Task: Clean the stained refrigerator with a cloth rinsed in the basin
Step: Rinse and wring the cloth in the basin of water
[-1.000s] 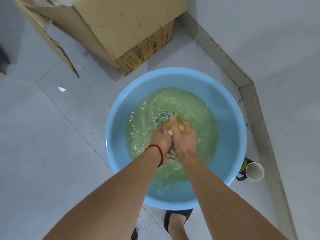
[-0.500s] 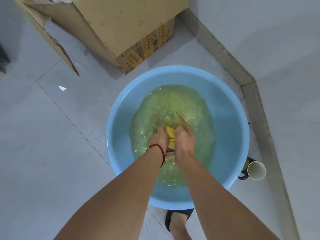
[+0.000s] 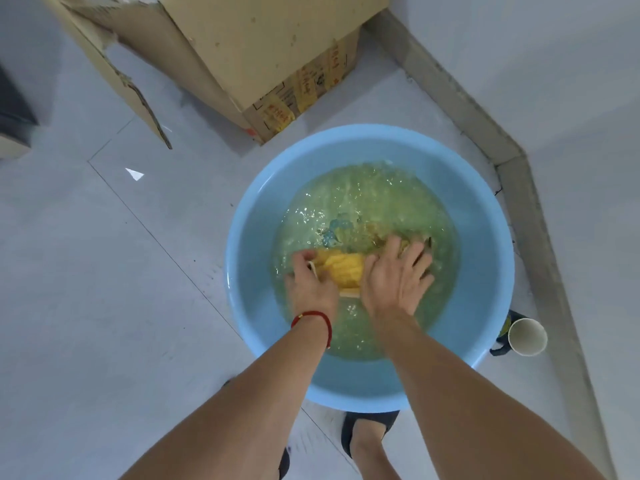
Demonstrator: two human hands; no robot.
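In the round light-blue plastic basin (image 3: 249,271), the yellow cloth (image 3: 341,271) lies bunched crosswise between both hands; the left hand (image 3: 310,285) grips its end, the right hand (image 3: 396,275) presses down, fingers spread.

Pale grey tiled floor (image 3: 86,289) is meeting a grey skirting (image 3: 460,95) at two o'clock; cardboard box (image 3: 263,46) (worn) is sitting at twelve.

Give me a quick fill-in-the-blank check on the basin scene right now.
1. The yellow cloth lies in a ____ basin.
2. The red string is on the ____ wrist.
3. The right hand has its fingers ____ over the cloth.
4. A white ____ stands right of the basin.

Answers: blue; left; spread; cup
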